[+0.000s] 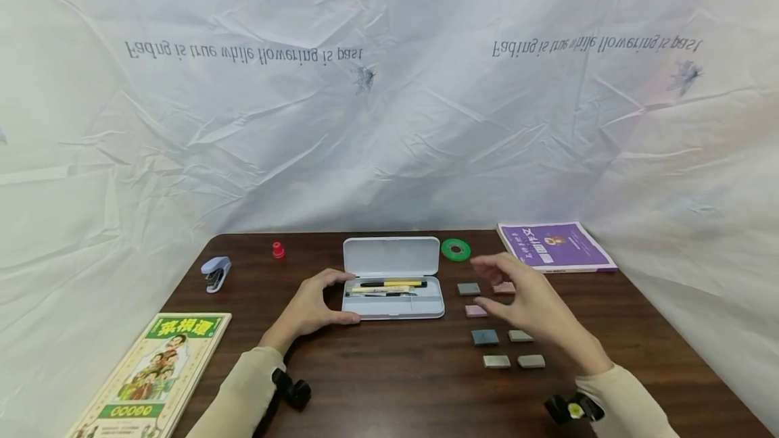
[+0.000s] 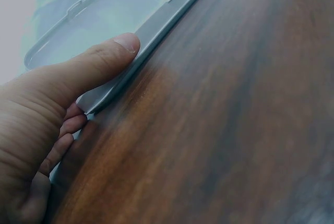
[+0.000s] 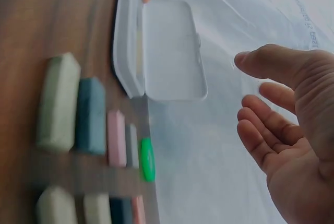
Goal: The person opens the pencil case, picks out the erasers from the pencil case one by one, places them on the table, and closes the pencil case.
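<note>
A white pencil case (image 1: pixel 429 307) stands with its lid up in the middle of the table, holding a yellow pen (image 1: pixel 395 283) and several other slim pens. My left hand (image 1: pixel 304 308) grips the case's left end; in the left wrist view the thumb (image 2: pixel 107 59) lies on its front edge and the other fingers curl at its end. To the right, my right hand (image 1: pixel 538 299) hovers over several block-shaped erasers (image 1: pixel 485 337) in grey, pink, blue and whitish. Its thumb and fingers are spread apart, and the right wrist view shows nothing between them.
A green tape roll (image 1: pixel 456 249) lies right of the lid, near a purple book (image 1: pixel 560 247) at the back right. On the left are a stapler (image 1: pixel 216 274), a small red object (image 1: pixel 278 249) and a green-and-cream book (image 1: pixel 155 374). A pale printed sheet (image 1: pixel 389 120) hangs behind the table.
</note>
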### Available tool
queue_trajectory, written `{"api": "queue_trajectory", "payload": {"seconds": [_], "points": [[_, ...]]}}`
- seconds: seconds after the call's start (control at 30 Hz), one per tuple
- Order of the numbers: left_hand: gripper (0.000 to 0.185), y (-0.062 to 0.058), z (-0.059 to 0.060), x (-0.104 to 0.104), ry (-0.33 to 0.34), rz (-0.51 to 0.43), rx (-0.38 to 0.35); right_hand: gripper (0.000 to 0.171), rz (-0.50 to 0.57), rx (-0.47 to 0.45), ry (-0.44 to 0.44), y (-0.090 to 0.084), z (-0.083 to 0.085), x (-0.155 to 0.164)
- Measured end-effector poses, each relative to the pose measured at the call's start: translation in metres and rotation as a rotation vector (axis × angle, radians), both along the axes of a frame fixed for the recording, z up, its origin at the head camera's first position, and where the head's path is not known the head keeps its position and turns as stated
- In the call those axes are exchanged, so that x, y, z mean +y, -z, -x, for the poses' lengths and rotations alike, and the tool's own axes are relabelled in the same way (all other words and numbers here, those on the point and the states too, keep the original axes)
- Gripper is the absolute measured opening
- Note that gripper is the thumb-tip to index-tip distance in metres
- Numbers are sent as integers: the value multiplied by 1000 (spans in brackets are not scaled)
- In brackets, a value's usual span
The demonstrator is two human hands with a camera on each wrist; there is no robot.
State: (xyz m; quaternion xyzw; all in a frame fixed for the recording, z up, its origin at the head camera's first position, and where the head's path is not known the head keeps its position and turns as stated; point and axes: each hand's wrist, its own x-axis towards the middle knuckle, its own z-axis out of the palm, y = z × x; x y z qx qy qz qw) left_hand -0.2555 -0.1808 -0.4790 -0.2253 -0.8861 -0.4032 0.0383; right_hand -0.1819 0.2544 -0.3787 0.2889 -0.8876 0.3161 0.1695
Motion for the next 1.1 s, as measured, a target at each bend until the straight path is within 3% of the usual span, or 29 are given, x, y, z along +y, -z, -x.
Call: {"api": "queue_trajectory", "payload": {"seconds": [0.17,0.33,0.47,0.63,0.73,0.83,1.1], "points": [[85,1,0,1,2,-10,5,100,1,-174,-30,1,24,-18],[88,2,0,3,10,-23,2,131,-10,-330,-66,16,42,-34],[105,1,0,4,10,-84,-11,144,10,-357,-95,29,53,-45],[127,1,0,2,0,-146,-23,146,46,-342,-96,36,58,-53],[131,1,1,1,-6,-137,-21,140,51,-324,-86,37,58,-53],[127,1,2,1,-5,-102,-13,120,46,-301,-89,36,57,-51],[104,1,1,1,6,-46,-20,32,72,-299,-95,31,55,-43]]}}
